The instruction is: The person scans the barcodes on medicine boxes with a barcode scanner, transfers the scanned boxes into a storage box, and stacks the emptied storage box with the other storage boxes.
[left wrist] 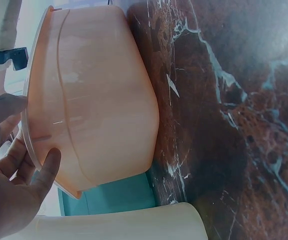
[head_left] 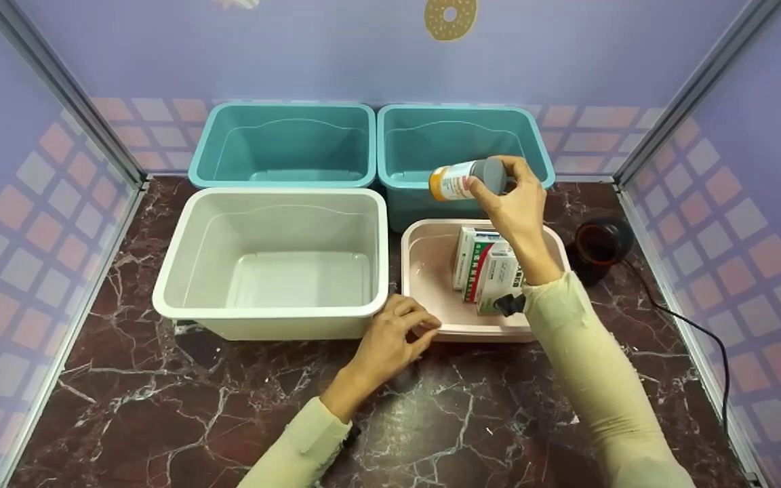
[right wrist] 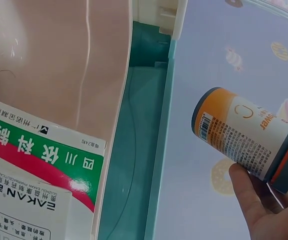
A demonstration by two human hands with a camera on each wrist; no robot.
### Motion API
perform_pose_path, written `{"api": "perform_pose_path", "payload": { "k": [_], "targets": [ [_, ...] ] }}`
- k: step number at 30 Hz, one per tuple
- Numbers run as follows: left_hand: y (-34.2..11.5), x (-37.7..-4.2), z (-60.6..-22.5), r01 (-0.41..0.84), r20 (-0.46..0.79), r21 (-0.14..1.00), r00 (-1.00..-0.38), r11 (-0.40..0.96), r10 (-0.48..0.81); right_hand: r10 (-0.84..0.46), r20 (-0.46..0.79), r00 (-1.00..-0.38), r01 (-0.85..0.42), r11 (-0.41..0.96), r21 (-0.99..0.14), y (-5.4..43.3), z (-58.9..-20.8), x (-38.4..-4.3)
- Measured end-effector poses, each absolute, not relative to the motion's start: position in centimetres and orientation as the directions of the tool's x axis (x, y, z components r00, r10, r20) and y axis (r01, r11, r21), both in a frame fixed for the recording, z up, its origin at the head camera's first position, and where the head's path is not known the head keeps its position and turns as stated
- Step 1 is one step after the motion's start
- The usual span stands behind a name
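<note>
And there's the bottle (head_left: 453,181), up in the air in your right hand (head_left: 518,207) — from the head view it shows past the far rim of the pink bin (head_left: 455,329), across the near edge of the teal bin (head_left: 539,142) behind it. How high it hangs, you can't tell from here.

Your right hand has it by the dark cap (head_left: 490,176), thumb and fingers pinching around that end, so the whole orange-and-white barrel juts out free. It looks like stiff plastic: likely light, hard to dent, a little slick on the label. The cap gives you a decent purchase, but the weight probably sits further out; a hold at mid-barrel should resist tipping better.

Now the line of it: the bottle lies over on its side, long axis running roughly along the pink bin's far rim. Its base points toward the pink bin's left side and dips slightly in the head view; its cap faces the right.

Down at the pink bin's near left corner, your left hand (head_left: 390,332) grips the rim, fingers bent about the lip — and at least 3 medicine boxes (head_left: 475,268) stand inside that bin, right of its middle.
</note>
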State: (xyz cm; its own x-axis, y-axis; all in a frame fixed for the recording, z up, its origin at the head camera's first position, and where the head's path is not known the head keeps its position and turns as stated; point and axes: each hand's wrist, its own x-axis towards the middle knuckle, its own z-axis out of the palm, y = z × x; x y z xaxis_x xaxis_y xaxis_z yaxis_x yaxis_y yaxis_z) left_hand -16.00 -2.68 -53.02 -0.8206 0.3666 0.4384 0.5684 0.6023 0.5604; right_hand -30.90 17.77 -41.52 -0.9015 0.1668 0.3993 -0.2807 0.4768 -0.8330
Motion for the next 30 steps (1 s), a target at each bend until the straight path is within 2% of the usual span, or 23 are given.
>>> {"api": "perform_pose_path", "payload": {
  "k": [22, 30],
  "targets": [
    [-2.5, -16.1, -52.9, 0.567, 0.434, 0.554, -0.821, 0.609, 0.370, 0.240, 0.362, -0.901, -0.195, 0.520, -0.832, 19.4, -41.4, -33.7],
    [-2.5, -16.1, -52.9, 0.592, 0.461, 0.552, -0.804, 0.588, 0.377, 0.268, 0.347, -0.899, -0.154, 0.547, -0.823, 20.1, -41.7, -34.6]
  ]
}}
